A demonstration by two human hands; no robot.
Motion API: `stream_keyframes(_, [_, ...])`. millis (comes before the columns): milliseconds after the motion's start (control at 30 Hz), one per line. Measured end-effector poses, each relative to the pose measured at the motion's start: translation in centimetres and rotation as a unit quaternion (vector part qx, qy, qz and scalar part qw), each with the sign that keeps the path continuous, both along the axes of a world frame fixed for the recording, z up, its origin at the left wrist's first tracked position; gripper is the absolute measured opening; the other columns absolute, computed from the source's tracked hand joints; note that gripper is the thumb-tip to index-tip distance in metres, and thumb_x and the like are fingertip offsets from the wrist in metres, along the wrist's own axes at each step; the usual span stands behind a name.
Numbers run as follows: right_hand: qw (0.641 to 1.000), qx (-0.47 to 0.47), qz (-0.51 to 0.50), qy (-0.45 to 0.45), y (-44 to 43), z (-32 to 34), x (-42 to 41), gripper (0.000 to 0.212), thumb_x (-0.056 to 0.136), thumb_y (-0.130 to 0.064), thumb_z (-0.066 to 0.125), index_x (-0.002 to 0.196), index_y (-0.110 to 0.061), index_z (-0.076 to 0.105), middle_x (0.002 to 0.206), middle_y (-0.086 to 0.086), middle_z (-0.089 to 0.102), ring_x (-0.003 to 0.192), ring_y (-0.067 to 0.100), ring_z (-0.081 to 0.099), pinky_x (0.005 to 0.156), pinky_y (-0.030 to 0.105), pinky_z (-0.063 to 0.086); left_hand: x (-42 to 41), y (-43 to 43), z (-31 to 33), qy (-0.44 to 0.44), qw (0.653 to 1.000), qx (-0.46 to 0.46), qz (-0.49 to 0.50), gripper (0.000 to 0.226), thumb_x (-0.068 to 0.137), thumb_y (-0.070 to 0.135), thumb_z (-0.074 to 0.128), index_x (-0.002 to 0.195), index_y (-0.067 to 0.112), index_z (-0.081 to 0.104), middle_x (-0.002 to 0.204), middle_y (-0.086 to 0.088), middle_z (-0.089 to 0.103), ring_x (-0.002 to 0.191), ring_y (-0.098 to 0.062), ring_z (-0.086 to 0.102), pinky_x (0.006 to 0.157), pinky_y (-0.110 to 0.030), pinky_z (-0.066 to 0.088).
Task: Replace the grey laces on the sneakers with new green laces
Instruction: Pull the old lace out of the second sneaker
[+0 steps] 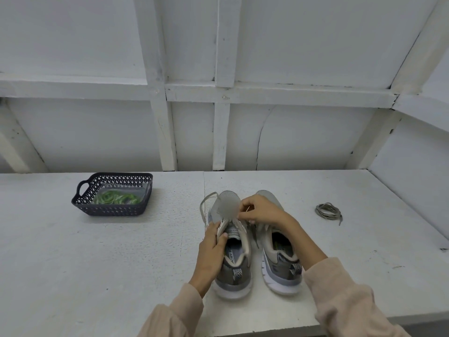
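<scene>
Hands (211,250) on sneaker (233,273), toe pointing away

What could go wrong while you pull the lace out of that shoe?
The right hand pinches the grey lace near the eyelets. Its loose loop beside the toe might tangle or knot if it is pulled fast. The left hand grips the held sneaker. If that grip slips, the shoe could slide into the other sneaker.
</scene>
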State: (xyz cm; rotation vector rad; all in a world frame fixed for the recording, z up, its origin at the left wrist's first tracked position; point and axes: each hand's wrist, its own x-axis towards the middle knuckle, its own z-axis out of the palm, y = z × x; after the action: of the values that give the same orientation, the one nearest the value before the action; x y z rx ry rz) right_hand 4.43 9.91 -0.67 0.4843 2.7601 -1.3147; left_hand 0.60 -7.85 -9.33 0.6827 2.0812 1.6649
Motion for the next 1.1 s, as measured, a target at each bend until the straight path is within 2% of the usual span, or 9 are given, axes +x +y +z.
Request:
stream_keyframes(100, [0.998,0.063,0.012,0.019,-0.8,0.3,-0.3,0.027,0.085,-0.007,0.061,0.066,-0.024,0.053,0.064,-0.013,0.055,0.059,0.004,0.049,0.062,0.026,0.044,0.0,-0.1,0.1,-0.007,1.0,0.002,-0.003,0.037,0.099,0.016,0.048,0.136,0.024,0.051,0.133,0.005,0.056,0.124,-0.014,0.051,0.109,-0.037,0.039])
stream_keyframes(267, [0.988,0.154,-0.011,0.027,-1.2,-0.8,-0.6,0.009,0.092,-0.023,0.054,0.087,-0.017,0.058,0.079,-0.005,0.062,0.074,0.016,0.057,0.068,0.036,0.047,-0.2,0.0,0.0,-0.006,1.0,-0.01,-0.003,0.038,0.099,0.02,0.049,0.138,0.023,0.049,0.139,0.001,0.053,0.13,-0.017,0.046,0.112,-0.043,0.035])
stream_keyframes(367, [0.999,0.01,-0.033,0.03,-0.7,-0.7,-0.2,0.013,0.093,-0.02,0.061,0.089,-0.008,0.065,0.081,0.002,0.067,0.075,0.015,0.064,0.066,0.031,0.055,-0.2,0.0,-0.2,-0.011,1.0,-0.018,-0.002,0.043,0.097,0.031,0.049,0.139,0.026,0.048,0.143,0.0,0.049,0.135,-0.019,0.042,0.113,-0.044,0.034])
stream_keyframes(433, [0.997,-0.073,-0.038,0.008,-0.3,-0.5,0.1,0.015,0.089,-0.021,0.069,0.087,-0.006,0.069,0.08,0.006,0.069,0.074,0.014,0.065,0.066,0.024,0.055,-0.1,0.1,-0.2,-0.012,1.0,-0.013,0.001,0.04,0.098,0.025,0.049,0.138,0.024,0.048,0.14,0.0,0.051,0.131,-0.018,0.045,0.112,-0.043,0.036])
stream_keyframes(500, [0.998,-0.061,-0.031,0.004,-0.2,-0.5,0.1,0.016,0.089,-0.018,0.068,0.089,-0.002,0.07,0.081,0.007,0.069,0.073,0.014,0.065,0.067,0.025,0.056,-0.1,0.2,-0.2,-0.011,1.0,-0.008,0.006,0.038,0.099,0.019,0.05,0.137,0.023,0.049,0.138,0.0,0.053,0.129,-0.017,0.048,0.11,-0.042,0.037])
stream_keyframes(633, [0.997,-0.031,-0.065,0.026,-0.8,-0.8,-0.2,0.016,0.097,-0.014,0.052,0.093,-0.002,0.061,0.081,0.004,0.071,0.075,0.018,0.069,0.075,0.041,0.057,0.0,0.1,0.0,-0.011,1.0,-0.008,-0.001,0.04,0.099,0.023,0.049,0.139,0.023,0.048,0.141,0.002,0.05,0.132,-0.016,0.045,0.112,-0.041,0.035])
stream_keyframes(767, [0.992,-0.094,-0.086,0.019,-0.3,-0.9,0.0,0.013,0.096,-0.018,0.057,0.091,-0.009,0.064,0.084,0.005,0.071,0.075,0.017,0.069,0.073,0.035,0.057,0.0,0.2,-0.2,-0.018,1.0,-0.016,0.011,0.054,0.088,0.044,0.047,0.139,0.027,0.048,0.144,0.001,0.049,0.135,-0.019,0.042,0.113,-0.045,0.034])
stream_keyframes(900, [0.995,-0.095,-0.033,-0.006,0.3,-0.8,0.5,0.005,0.089,-0.015,0.07,0.086,-0.012,0.07,0.08,0.001,0.069,0.075,0.009,0.066,0.067,0.022,0.055,0.0,0.1,-0.5,-0.018,1.0,-0.013,0.007,0.047,0.091,0.041,0.048,0.136,0.028,0.05,0.14,0.001,0.052,0.131,-0.019,0.046,0.111,-0.045,0.037])
stream_keyframes(1100, [0.969,-0.182,-0.151,0.064,0.1,-1.5,0.3,0.007,0.093,-0.012,0.062,0.092,-0.006,0.065,0.089,0.006,0.068,0.078,0.016,0.065,0.072,0.037,0.053,0.1,0.1,0.1,-0.012,1.0,0.012,0.007,0.034,0.099,0.014,0.049,0.131,0.024,0.054,0.127,0.008,0.058,0.12,-0.011,0.053,0.105,-0.028,0.04])
